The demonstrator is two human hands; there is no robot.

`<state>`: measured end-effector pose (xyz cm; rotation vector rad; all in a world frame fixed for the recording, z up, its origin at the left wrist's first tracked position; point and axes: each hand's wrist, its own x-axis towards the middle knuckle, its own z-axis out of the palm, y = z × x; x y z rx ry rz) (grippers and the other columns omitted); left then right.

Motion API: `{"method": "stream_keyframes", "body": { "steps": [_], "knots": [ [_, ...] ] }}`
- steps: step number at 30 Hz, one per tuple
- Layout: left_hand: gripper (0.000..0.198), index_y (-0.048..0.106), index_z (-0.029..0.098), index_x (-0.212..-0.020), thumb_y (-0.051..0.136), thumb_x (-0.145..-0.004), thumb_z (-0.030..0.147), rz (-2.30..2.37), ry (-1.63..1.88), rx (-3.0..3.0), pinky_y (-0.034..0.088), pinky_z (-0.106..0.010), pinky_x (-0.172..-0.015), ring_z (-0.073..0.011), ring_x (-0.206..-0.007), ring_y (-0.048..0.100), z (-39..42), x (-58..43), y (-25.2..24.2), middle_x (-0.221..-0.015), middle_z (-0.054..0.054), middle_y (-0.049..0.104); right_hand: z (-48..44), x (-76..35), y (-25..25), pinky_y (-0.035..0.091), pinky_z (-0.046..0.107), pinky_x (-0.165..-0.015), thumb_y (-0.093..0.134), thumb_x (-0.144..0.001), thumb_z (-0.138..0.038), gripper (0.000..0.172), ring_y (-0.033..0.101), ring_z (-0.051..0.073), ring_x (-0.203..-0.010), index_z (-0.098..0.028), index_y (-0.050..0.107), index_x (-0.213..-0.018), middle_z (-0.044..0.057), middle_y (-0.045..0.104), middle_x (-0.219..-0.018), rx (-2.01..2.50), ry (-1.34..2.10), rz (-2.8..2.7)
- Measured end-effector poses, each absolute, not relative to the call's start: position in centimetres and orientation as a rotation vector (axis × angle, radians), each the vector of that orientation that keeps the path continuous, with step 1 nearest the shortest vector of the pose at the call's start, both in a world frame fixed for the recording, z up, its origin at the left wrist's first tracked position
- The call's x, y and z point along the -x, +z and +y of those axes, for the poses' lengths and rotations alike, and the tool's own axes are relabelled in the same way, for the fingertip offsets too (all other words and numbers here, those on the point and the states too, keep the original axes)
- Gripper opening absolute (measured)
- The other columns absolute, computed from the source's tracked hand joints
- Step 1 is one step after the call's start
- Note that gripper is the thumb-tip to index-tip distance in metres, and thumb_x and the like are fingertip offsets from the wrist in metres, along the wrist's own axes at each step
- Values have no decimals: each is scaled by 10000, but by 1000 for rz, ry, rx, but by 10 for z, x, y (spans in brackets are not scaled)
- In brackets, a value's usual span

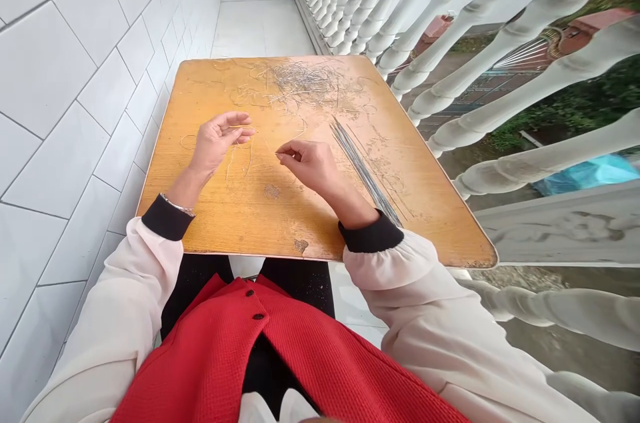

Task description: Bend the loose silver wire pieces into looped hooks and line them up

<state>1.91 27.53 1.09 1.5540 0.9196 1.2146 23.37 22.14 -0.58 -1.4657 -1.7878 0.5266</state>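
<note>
My left hand (220,140) is over the left half of the table, thumb and fingers closed around a thin pale strand (250,160). Loose ends of it seem to hang below the fingertips. To its right, my right hand (313,163) pinches thumb against forefinger on a fine strand, barely visible at the tips. Whether both hands hold the same strand, I cannot tell. Beside my right hand lies a bundle of straight grey wires (363,170), its near end by my cuff. Farther back sits a tangled heap of thin wires (305,80).
The worn wooden table (240,216) has rounded corners and chipped patches. Loose strands curl across its back half. A white tiled wall (75,110) runs close on the left. White balusters (480,23) line the right side, with plants outside.
</note>
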Motion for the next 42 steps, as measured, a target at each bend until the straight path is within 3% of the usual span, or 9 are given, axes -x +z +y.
{"method": "stream_keyframes", "body": {
  "steps": [4, 8, 13, 16, 21, 28, 36, 42],
  "knots": [
    [214, 691, 193, -1088, 612, -909, 106, 883, 1194, -1553, 644, -279, -851, -138, -927, 786, 268, -25, 10, -1145, -50, 788, 219, -225, -6, 438, 307, -616, 716, -850, -229, 146, 560, 139, -597, -186, 798, -963, 49, 750, -807, 1447, 609, -1788],
    [227, 701, 203, -1092, 623, -910, 91, 911, 1180, -1564, 635, -253, -816, -114, -863, 778, 268, -30, 7, -1114, -36, 787, 219, -220, -8, 404, 277, -525, 644, -897, -244, 140, 514, 112, -495, -186, 769, -869, 17, 700, -668, 1437, 691, -1676],
    [128, 716, 157, -898, 663, -882, 42, 1001, 1122, -1572, 552, -169, -615, -61, -606, 686, 273, -31, 1, -719, 16, 730, 221, -220, -11, 391, 254, -457, 689, -881, -361, 191, 501, 93, -418, -192, 692, -791, 0, 666, -616, 1425, 699, -1562],
    [112, 694, 156, -812, 686, -900, 87, 1010, 1142, -1554, 519, -152, -566, -46, -540, 645, 269, -35, 1, -635, 37, 683, 220, -217, -11, 381, 239, -434, 699, -877, -432, 257, 494, 87, -409, -197, 655, -785, -5, 648, -601, 1398, 715, -1479],
    [105, 680, 167, -824, 690, -928, 154, 985, 1181, -1475, 557, -169, -616, -65, -614, 698, 258, -46, 2, -686, 26, 721, 218, -211, -8, 378, 231, -409, 715, -880, -522, 340, 498, 82, -419, -211, 604, -800, 2, 647, -639, 1304, 890, -1342],
    [79, 688, 176, -880, 702, -940, 226, 966, 1201, -1379, 591, -201, -693, -83, -699, 741, 246, -56, 0, -747, 17, 756, 216, -207, -13, 475, 255, -467, 708, -848, -692, 471, 581, 107, -505, -237, 592, -838, 16, 692, -741, 1165, 1024, -1285],
    [102, 732, 195, -883, 670, -937, 135, 1013, 1236, -1368, 546, -214, -705, -91, -762, 739, 244, -57, -3, -787, 16, 774, 215, -209, -14, 516, 262, -498, 722, -841, -692, 470, 644, 119, -563, -239, 677, -958, 28, 727, -817, 1074, 1121, -1286],
    [89, 728, 199, -914, 695, -949, 273, 1048, 1278, -1338, 521, -198, -660, -86, -768, 740, 253, -52, -5, -851, -2, 793, 209, -208, -8, 491, 271, -466, 781, -804, -648, 464, 598, 109, -506, -225, 709, -981, 33, 753, -834, 1105, 1129, -1337]
  ]
}}
